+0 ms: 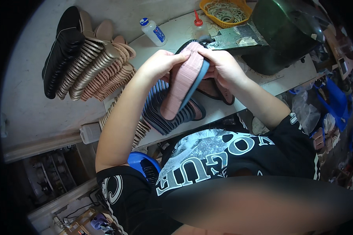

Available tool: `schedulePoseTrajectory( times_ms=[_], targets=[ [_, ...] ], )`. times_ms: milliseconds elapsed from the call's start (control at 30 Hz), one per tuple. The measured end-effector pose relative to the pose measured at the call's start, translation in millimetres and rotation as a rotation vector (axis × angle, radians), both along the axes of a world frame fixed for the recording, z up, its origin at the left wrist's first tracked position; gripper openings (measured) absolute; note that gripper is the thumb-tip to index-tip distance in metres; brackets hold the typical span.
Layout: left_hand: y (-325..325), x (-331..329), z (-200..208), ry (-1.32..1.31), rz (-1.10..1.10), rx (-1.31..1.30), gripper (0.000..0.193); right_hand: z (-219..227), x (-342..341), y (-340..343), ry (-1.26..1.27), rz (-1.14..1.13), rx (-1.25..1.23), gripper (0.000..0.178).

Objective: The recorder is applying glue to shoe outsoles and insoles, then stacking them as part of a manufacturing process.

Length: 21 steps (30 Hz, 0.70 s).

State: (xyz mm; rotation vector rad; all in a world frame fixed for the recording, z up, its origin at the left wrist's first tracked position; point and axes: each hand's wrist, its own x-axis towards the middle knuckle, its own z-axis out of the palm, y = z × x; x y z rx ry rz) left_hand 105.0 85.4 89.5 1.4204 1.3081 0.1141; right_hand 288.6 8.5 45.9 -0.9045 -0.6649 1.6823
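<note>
Head view, looking down over the bench (31,105).

Hands: left hand (161,62) and right hand (221,64) are both raised above the bench, each closed on the upper end of one sole (183,80). Left fingers wrap the left edge near the top, thumb across the pink face. Right fingers grip the right edge at the same height. The two hands face each other with the sole between them.

Sole: long and narrow, pink ribbed face turned up toward the camera, dark blue-grey layer showing along its right edge. It is tilted, top end near the machine, lower end hanging over the dark stack. It does not rest on the bench; only the hands carry it.

Below it: a fanned stack of dark soles (162,113) lies at the bench's near edge, overlapping like shingles. Just right of that stack, partly under the right wrist, lie a few brown-pink soles (217,91).

Left part of the bench: a large fanned pile (92,66), black pieces at the far left, tan and pink ones to their right. A second tan row (139,131) runs along the bench edge under the left forearm.

Far side: white bottle (153,31) with blue cap, lying tilted; small bottle with red nozzle (199,26) standing; yellow basket (224,11) holding rubber bands; dark green machine (286,31) at upper right, its metal plate (235,36) just beyond the sole's top end.
</note>
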Motion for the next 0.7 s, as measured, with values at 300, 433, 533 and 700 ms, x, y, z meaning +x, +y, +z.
schedulePoseTrajectory(
  times_ms=[300,433,533,700],
  targets=[
    [-23.8,15.5,13.5,-0.012,0.048,-0.038,0.059,-11.8,11.4,-33.1,-0.268,0.262,0.128,0.030],
    [-23.6,13.3,19.0,-0.046,0.010,-0.079,0.057,-9.2,18.1,-13.0,-0.233,0.207,0.121,0.026],
    [-21.3,12.3,12.9,-0.072,0.079,0.030,0.039,-14.5,23.3,1.0,-0.323,0.200,0.093,0.027],
    [-21.1,10.5,-2.5,-0.133,0.218,0.120,0.043,11.5,13.9,-16.6,-0.257,0.142,0.020,0.030]
  ],
)
